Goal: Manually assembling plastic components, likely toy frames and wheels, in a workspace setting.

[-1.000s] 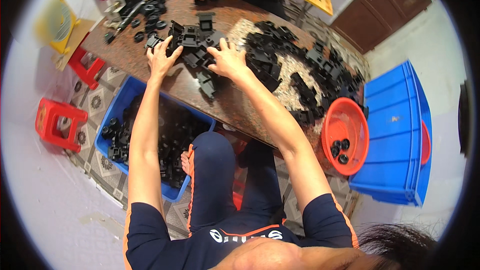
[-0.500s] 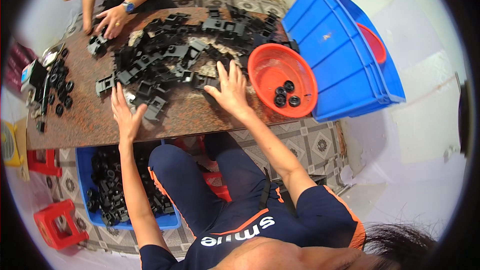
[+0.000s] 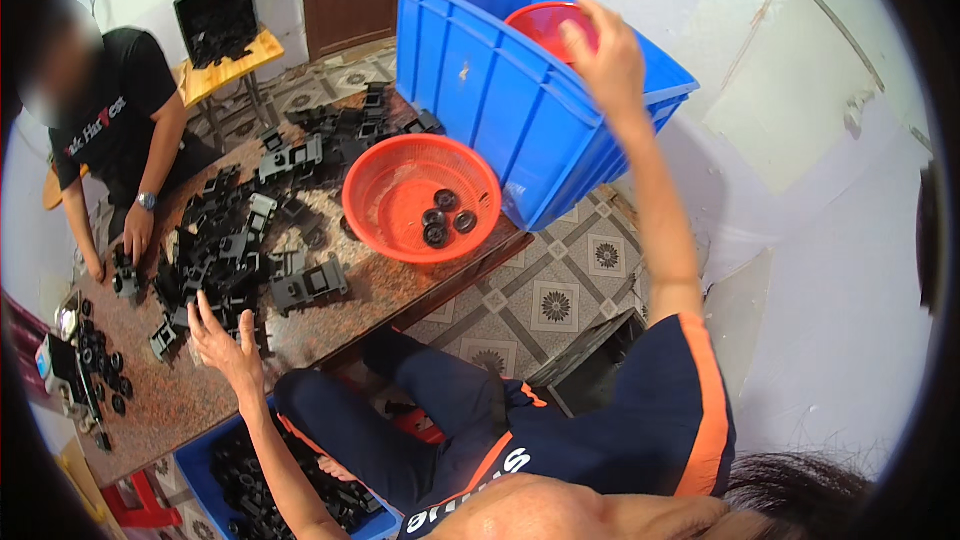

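My right hand (image 3: 615,65) is raised at the rim of a red plastic basin (image 3: 540,25), which sits in the top of a tall blue crate (image 3: 480,60). Its thumb and fingers are apart, slightly blurred, over the basin's edge; contact is hard to judge. My left hand (image 3: 230,352) hovers at the near table edge with fingers spread and nothing in them. Beside it spreads a pile of black and grey plastic housings (image 3: 225,240). One larger housing (image 3: 310,283) lies nearer the front edge. An orange-red mesh basket (image 3: 385,230) between pile and crate contains several black wheels (image 3: 435,218).
Across the stone table (image 3: 400,290), a co-worker's hand (image 3: 138,230) touches a grey housing (image 3: 125,278). Black wheels (image 3: 118,385) lie at the left. A blue bin of black parts (image 3: 205,460) stands under the near edge, close to a red stool (image 3: 145,505).
My right hand has left the housings and risen rightward to the red basin in the crate. My left hand stays near the table edge. The view has swung right.
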Available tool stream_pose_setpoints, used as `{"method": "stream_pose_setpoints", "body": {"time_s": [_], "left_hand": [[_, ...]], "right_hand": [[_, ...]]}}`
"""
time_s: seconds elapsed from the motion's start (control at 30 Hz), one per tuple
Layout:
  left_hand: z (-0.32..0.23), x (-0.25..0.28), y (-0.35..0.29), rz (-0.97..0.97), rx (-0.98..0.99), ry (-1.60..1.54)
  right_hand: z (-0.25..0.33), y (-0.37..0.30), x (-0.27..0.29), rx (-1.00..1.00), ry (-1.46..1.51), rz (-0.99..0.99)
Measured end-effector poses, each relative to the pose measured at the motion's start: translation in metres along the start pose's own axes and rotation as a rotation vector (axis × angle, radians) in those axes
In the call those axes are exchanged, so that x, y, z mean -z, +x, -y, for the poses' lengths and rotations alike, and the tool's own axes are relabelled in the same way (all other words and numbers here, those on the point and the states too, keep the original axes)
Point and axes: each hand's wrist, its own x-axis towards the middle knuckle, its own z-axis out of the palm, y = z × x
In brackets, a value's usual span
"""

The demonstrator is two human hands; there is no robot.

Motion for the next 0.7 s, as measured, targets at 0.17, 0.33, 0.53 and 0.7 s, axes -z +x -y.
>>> {"method": "stream_pose_setpoints", "body": {"time_s": [0.17, 0.33, 0.53, 0.7], "left_hand": [[-0.164, 0.005, 0.04, -0.016, -0.509, -0.306], [-0.312, 0.003, 0.06, 0.163, -0.806, -0.469], [-0.459, -0.04, 0.103, 0.102, -1.138, -0.722], [-0.498, -0.099, 0.097, -0.016, -1.168, -0.859]], "right_hand": [[-0.242, 0.04, -0.045, -0.32, -0.334, 0.75], [-0.266, 0.028, -0.113, -0.558, -0.367, 1.123], [-0.331, 0.014, -0.137, -1.093, -0.147, 0.795], [-0.359, 0.012, -0.167, -1.297, 0.036, 0.785]]}}
